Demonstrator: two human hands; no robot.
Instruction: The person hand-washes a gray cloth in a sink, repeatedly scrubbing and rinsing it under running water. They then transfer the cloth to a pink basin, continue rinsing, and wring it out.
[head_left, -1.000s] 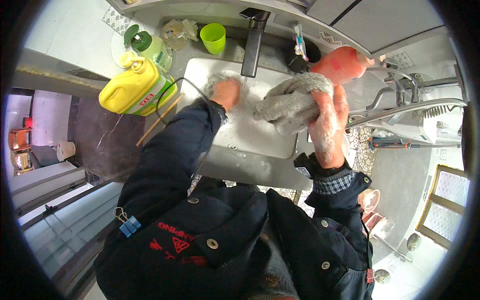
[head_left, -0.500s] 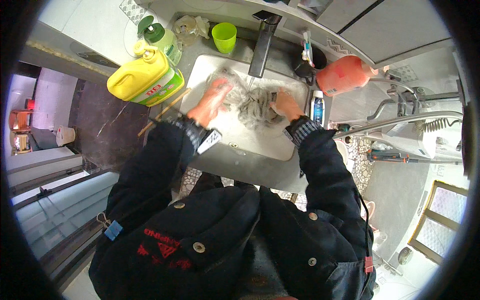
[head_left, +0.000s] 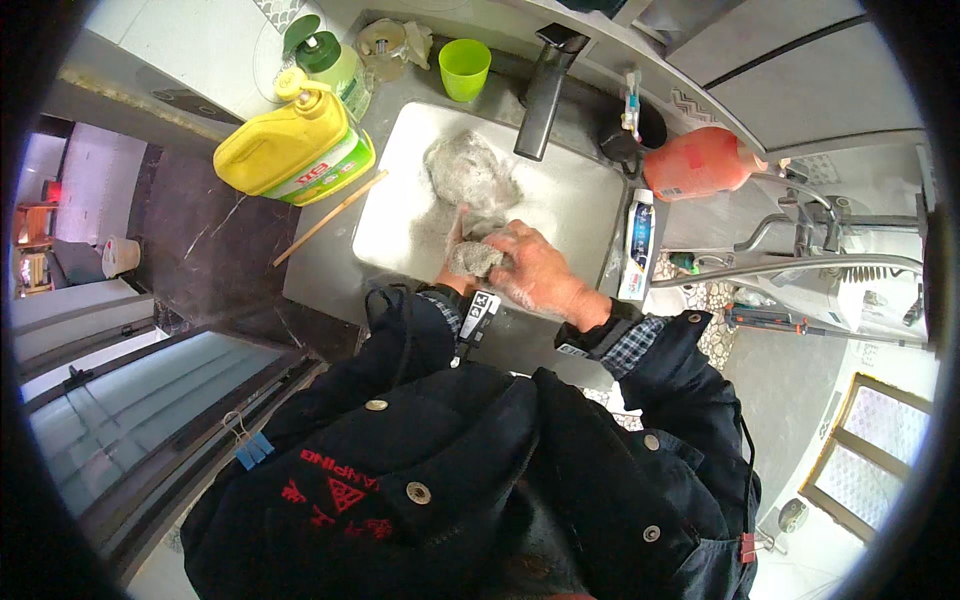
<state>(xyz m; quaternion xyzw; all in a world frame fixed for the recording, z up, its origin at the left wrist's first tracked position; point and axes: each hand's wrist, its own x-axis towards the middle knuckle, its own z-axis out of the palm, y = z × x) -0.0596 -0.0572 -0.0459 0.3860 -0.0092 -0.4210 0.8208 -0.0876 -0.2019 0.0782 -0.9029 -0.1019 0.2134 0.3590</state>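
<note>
Both my hands are together over the near part of a white sink (head_left: 560, 215). Between them is a bunched, wet grey cloth (head_left: 478, 259). My right hand (head_left: 538, 268) is closed over the cloth from the right, fingers curled. On the other side, my left hand (head_left: 456, 262) grips it with the thumb side up; most of its fingers are hidden. Just beyond lies a soapy grey mass (head_left: 470, 172), wet and frothy; I cannot tell whether it joins the held cloth. The black faucet (head_left: 543, 105) reaches over the far side of the sink.
Left of the sink stand a yellow jug (head_left: 285, 145), a green-capped bottle (head_left: 335, 65) and a thin wooden stick (head_left: 330, 218). A lime-green cup (head_left: 465, 70) is behind. At right are a black toothbrush holder (head_left: 640, 125), a toothpaste tube (head_left: 637, 245) and a pink bottle (head_left: 700, 163).
My hands were apart over the sink and have come together nearer to me. The cloth, earlier spread under my right hand, is now bunched between both hands.
</note>
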